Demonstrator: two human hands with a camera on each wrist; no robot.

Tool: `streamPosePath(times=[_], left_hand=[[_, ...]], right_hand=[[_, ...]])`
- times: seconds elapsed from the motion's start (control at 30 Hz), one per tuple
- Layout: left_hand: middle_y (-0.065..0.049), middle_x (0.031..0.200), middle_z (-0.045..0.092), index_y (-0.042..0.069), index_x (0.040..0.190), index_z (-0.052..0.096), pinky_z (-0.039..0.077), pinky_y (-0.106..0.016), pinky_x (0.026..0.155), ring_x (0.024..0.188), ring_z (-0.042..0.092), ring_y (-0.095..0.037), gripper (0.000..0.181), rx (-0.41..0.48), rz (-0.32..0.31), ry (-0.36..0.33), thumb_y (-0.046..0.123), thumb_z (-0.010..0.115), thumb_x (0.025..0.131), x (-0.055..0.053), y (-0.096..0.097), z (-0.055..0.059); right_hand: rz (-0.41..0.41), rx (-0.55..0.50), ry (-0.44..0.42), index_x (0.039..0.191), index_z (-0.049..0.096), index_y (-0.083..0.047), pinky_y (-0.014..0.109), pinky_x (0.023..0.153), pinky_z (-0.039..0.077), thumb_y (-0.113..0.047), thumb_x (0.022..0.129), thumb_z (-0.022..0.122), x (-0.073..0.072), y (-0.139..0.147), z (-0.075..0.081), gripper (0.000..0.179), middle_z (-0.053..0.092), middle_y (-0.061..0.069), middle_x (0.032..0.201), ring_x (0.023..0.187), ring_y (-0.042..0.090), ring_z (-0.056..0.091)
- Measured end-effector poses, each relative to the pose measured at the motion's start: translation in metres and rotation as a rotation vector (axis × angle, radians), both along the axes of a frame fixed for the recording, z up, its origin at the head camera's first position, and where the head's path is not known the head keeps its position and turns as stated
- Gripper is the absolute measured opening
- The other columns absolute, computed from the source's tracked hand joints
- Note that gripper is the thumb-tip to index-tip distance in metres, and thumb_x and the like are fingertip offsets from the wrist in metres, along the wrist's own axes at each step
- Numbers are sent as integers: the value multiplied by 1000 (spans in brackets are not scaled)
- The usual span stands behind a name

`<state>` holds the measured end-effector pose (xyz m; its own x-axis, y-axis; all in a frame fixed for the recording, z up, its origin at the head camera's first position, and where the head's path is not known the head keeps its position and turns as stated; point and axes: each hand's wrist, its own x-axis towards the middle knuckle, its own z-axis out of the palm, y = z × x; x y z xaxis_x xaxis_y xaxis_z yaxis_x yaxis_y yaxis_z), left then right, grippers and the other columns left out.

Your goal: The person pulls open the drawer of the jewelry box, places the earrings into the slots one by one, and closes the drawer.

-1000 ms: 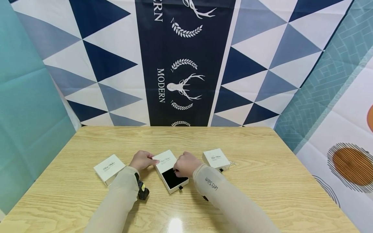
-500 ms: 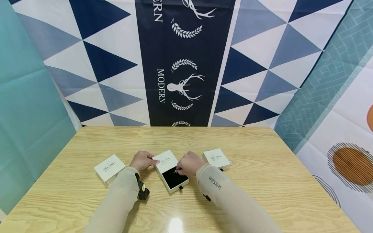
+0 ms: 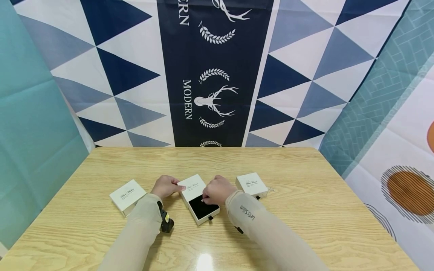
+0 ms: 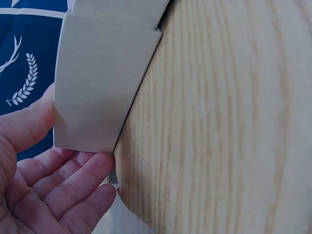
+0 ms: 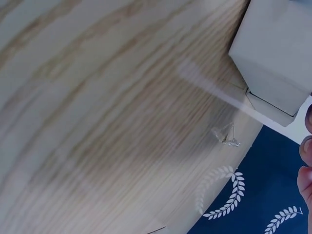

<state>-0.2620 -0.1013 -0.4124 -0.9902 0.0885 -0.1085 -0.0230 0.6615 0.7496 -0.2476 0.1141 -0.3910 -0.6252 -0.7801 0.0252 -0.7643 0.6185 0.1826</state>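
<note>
In the head view a white gift box [image 3: 192, 188] lettered "Best Wishes" lies mid-table, its black-lined drawer [image 3: 204, 210] pulled out towards me. My left hand [image 3: 165, 186] grips the sleeve of this box, thumb on top. In the left wrist view, the left hand's fingers [image 4: 80, 187] curl at the end of the box [image 4: 100, 83]. Over the drawer, my right hand [image 3: 217, 192] pinches a small silvery piece of jewellery [image 3: 202, 200], mostly hidden by the fingers. Only fingertips of the right hand [image 5: 305, 156] show in the right wrist view.
A second white box [image 3: 127, 195] lies at the left, partly behind my left sleeve. To the right stands a third box [image 3: 251, 184], with a small silvery, chain-like item [image 3: 271, 189] beside it. A patterned cloth [image 3: 210, 75] hangs behind the wooden table [image 3: 288, 233].
My right hand shifted slightly right, showing more of the silvery piece, then came back left over the drawer. The left hand and the boxes have stayed where they were.
</note>
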Motion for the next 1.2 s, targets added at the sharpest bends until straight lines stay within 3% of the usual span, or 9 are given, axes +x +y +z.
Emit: streamPosePath(times=[0.67,1.2], left_hand=[[-19,105,67,-8,106,68,48,-38,76,89,60,-25,33,9,-9,2,15,75,82,0,0,0],[-18,105,67,-7,105,69,48,-38,77,89,60,-24,32,16,2,-4,15,76,82,1,-1,0]], right_hand=[[-13,31,64,73,74,-26,24,69,39,-34,85,70,2,-7,-2,15,65,-17,65,58,-1,54],[-48,19,-30,74,73,-24,24,66,34,-31,85,70,2,-9,-4,12,64,-16,65,56,-1,48]])
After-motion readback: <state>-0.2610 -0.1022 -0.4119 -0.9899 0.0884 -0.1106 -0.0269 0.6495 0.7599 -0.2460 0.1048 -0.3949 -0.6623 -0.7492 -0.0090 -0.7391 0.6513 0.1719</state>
